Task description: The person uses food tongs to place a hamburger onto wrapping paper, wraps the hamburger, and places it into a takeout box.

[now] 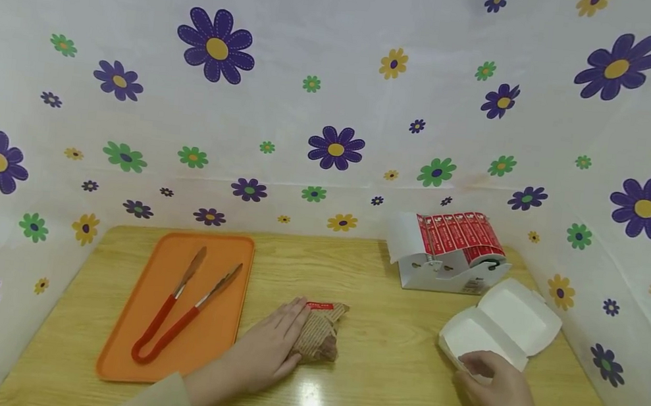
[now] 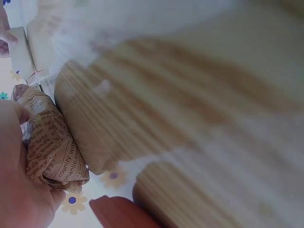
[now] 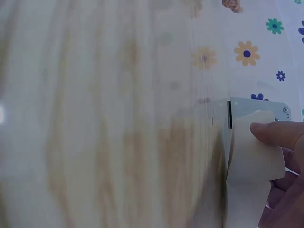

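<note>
My left hand (image 1: 265, 352) lies along the left side of a bundle (image 1: 319, 340) wrapped in brown newsprint-patterned paper, with a red label at its far edge. In the left wrist view, fingers and thumb close about the crumpled wrapped bundle (image 2: 54, 147); its contents are hidden. On the right, my right hand (image 1: 499, 388) pinches the near left edge of a white clamshell box (image 1: 519, 316), whose lid is folded back. The thumb presses on the outside of the box wall (image 3: 254, 152) in the right wrist view, while the other fingers are partly behind it.
An orange tray (image 1: 219, 337) at the left carries red-handled tongs (image 1: 184, 324), their arms spread. Behind the clamshell box stands a white dispenser (image 1: 442, 278) with rows of red labels (image 1: 456, 233). A flowered sheet (image 1: 288, 106) encloses the wooden table (image 1: 379, 367) at the back and sides.
</note>
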Demonstrator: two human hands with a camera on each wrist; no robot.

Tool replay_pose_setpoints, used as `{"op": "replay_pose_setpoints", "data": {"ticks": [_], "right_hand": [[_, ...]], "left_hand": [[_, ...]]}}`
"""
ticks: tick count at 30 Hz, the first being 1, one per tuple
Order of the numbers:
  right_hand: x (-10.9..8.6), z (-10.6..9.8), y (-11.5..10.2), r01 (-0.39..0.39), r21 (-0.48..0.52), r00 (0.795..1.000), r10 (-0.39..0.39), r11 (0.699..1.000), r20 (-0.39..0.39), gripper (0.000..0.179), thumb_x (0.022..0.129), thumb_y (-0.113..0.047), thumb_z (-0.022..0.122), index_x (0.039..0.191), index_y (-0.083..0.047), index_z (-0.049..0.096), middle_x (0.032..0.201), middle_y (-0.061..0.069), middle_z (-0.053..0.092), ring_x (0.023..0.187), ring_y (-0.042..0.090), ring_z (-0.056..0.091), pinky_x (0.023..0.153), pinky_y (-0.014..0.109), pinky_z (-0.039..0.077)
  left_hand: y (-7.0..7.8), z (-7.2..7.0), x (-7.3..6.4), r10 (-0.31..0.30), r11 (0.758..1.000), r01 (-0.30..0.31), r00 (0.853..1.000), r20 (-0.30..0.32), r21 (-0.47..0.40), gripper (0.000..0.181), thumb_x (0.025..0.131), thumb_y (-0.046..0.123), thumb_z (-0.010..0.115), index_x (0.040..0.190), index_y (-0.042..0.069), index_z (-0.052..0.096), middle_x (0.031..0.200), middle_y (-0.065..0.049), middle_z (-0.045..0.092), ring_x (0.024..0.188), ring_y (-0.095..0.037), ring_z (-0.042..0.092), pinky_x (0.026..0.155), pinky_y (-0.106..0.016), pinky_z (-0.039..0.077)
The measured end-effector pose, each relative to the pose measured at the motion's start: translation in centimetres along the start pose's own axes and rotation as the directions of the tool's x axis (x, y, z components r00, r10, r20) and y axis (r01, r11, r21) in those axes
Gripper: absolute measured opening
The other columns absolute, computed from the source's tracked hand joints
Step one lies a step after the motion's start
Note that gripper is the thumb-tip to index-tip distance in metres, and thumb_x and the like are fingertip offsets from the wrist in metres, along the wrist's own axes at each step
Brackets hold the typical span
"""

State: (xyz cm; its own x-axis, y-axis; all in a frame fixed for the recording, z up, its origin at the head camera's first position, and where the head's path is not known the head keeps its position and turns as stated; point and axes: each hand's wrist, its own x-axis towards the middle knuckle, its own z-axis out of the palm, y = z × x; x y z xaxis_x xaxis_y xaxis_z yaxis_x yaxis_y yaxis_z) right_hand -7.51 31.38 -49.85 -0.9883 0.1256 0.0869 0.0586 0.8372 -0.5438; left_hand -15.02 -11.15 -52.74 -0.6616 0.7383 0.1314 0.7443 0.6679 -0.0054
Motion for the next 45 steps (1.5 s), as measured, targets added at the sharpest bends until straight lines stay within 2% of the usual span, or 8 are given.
{"op": "replay_pose_setpoints", "data": {"ticks": [4, 8, 18, 23, 27, 30, 38, 45], "right_hand": [[0.1, 0.1, 0.2, 0.004, 0.029, 0.998, -0.002, 1.000, -0.064, 0.009, 0.090, -0.015, 0.084, 0.097, -0.011, 0.080, 0.096, 0.006, 0.081, 0.082, -0.002, 0.065, 0.074, 0.020, 0.057], [0.4, 0.1, 0.1, 0.060, 0.047, 0.968, -0.047, 0.997, -0.245, 0.007, 0.087, -0.008, 0.085, 0.091, -0.010, 0.080, 0.091, 0.009, 0.080, 0.077, -0.016, 0.056, 0.070, 0.006, 0.048], [1.9, -1.1, -1.2, 0.238, 0.065, 0.739, -0.137, 0.969, -0.660, 0.014, 0.077, 0.012, 0.080, 0.089, 0.007, 0.076, 0.082, -0.016, 0.067, 0.087, -0.034, 0.043, 0.079, -0.005, 0.035], [2.9, -2.2, -2.1, 0.343, 0.064, 0.646, -0.186, 0.937, -0.740, 0.008, 0.083, 0.007, 0.074, 0.089, 0.012, 0.074, 0.082, -0.002, 0.070, 0.091, -0.028, 0.047, 0.085, -0.001, 0.037], [3.7, -3.1, -3.2, 0.407, 0.029, 0.601, -0.244, 0.913, -0.762, 0.007, 0.082, 0.009, 0.073, 0.087, 0.012, 0.073, 0.082, 0.021, 0.071, 0.095, -0.027, 0.050, 0.089, 0.000, 0.040], [4.1, -3.5, -4.2, 0.444, -0.002, 0.598, -0.298, 0.896, -0.744, 0.008, 0.083, 0.004, 0.074, 0.087, 0.011, 0.073, 0.083, 0.029, 0.070, 0.099, -0.027, 0.050, 0.091, 0.000, 0.040], [5.4, -3.1, -7.1, 0.634, -0.117, 0.485, -0.511, 0.764, -0.710, 0.048, 0.103, -0.032, 0.062, 0.080, 0.009, 0.073, 0.077, 0.023, 0.070, 0.092, -0.012, 0.056, 0.092, -0.002, 0.041], [6.3, -1.6, -10.0, 0.775, -0.242, 0.347, -0.713, 0.584, -0.609, 0.045, 0.108, -0.026, 0.059, 0.076, 0.002, 0.073, 0.074, 0.011, 0.072, 0.064, 0.024, 0.063, 0.068, 0.017, 0.054]], "left_hand": [[-0.1, 0.3, -0.3, -0.006, 1.000, 0.006, 1.000, -0.005, 0.002, 0.081, 0.107, 0.043, 0.055, 0.165, -0.006, 0.027, 0.172, -0.026, 0.029, 0.161, -0.037, 0.032, 0.132, -0.046, 0.032], [-0.2, 0.4, -0.5, -0.013, 1.000, 0.013, 1.000, -0.005, 0.014, 0.082, 0.107, 0.044, 0.054, 0.165, -0.006, 0.025, 0.173, -0.025, 0.029, 0.161, -0.036, 0.031, 0.132, -0.045, 0.031], [-0.1, -0.3, -0.8, -0.025, 1.000, 0.025, 1.000, 0.001, -0.014, 0.080, 0.107, 0.043, 0.055, 0.165, -0.005, 0.027, 0.172, -0.025, 0.029, 0.161, -0.037, 0.032, 0.131, -0.045, 0.035], [0.0, -0.5, -0.8, -0.032, 0.999, 0.032, 0.999, 0.023, -0.017, 0.080, 0.108, 0.043, 0.053, 0.166, -0.004, 0.026, 0.173, -0.025, 0.027, 0.162, -0.036, 0.030, 0.132, -0.045, 0.032], [0.0, -0.4, -0.8, -0.030, 0.999, 0.030, 0.999, 0.014, -0.012, 0.080, 0.107, 0.043, 0.053, 0.165, -0.005, 0.026, 0.173, -0.025, 0.027, 0.162, -0.036, 0.030, 0.132, -0.045, 0.032], [0.0, -0.3, -0.7, -0.029, 1.000, 0.029, 1.000, 0.003, -0.009, 0.080, 0.107, 0.043, 0.053, 0.165, -0.005, 0.027, 0.173, -0.025, 0.029, 0.161, -0.036, 0.031, 0.132, -0.045, 0.033], [0.0, -0.2, -0.7, -0.027, 1.000, 0.027, 1.000, -0.006, 0.006, 0.079, 0.107, 0.043, 0.054, 0.165, -0.005, 0.029, 0.172, -0.025, 0.030, 0.161, -0.036, 0.033, 0.131, -0.044, 0.034], [0.0, -0.6, -0.8, -0.025, 1.000, 0.025, 1.000, -0.002, 0.004, 0.079, 0.107, 0.043, 0.054, 0.164, -0.005, 0.029, 0.172, -0.025, 0.030, 0.161, -0.036, 0.033, 0.131, -0.045, 0.034]]}}
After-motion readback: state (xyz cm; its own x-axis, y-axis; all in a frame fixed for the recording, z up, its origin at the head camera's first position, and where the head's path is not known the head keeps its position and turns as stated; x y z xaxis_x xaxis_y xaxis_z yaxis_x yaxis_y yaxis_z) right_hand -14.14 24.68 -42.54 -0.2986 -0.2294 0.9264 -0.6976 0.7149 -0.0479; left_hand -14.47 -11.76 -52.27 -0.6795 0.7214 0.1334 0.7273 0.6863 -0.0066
